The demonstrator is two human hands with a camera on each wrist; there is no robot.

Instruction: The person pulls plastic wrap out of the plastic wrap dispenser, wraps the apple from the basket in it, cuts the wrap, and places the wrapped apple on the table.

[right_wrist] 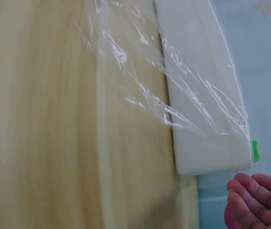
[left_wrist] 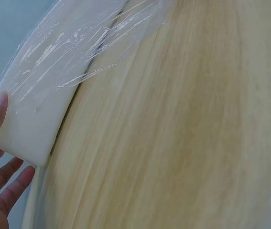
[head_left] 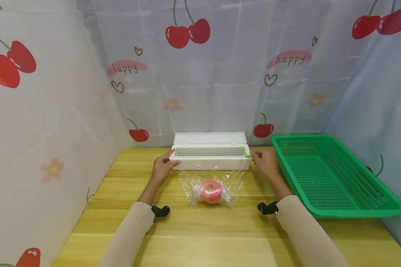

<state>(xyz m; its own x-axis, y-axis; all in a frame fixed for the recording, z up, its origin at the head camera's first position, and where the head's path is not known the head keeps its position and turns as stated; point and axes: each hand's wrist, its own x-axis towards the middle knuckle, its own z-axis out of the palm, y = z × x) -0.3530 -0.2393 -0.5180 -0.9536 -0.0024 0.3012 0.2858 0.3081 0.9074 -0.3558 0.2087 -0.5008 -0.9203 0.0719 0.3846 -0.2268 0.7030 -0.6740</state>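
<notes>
A white cling film dispenser (head_left: 211, 164) stands at the back of the table with its lid (head_left: 209, 138) raised. My left hand (head_left: 162, 166) holds the dispenser's left end, thumb on the front; in the left wrist view the other fingers spread at the end. Beside the right end is my right hand (head_left: 264, 160), fingers loosely bent, near the green slide cutter (head_left: 248, 155). The right wrist view shows a gap between that hand and the cutter (right_wrist: 255, 150). Clear cling film (head_left: 190, 178) hangs over the dispenser's front down to a red apple (head_left: 211, 191), whose sides have film bunched around them.
A green plastic basket (head_left: 351, 214) sits on the right of the wooden table (head_left: 207, 237), close to my right forearm. Cherry-printed curtains (head_left: 217, 104) enclose the table at the back and both sides. Black wrist devices (head_left: 161, 211) show at both sleeves.
</notes>
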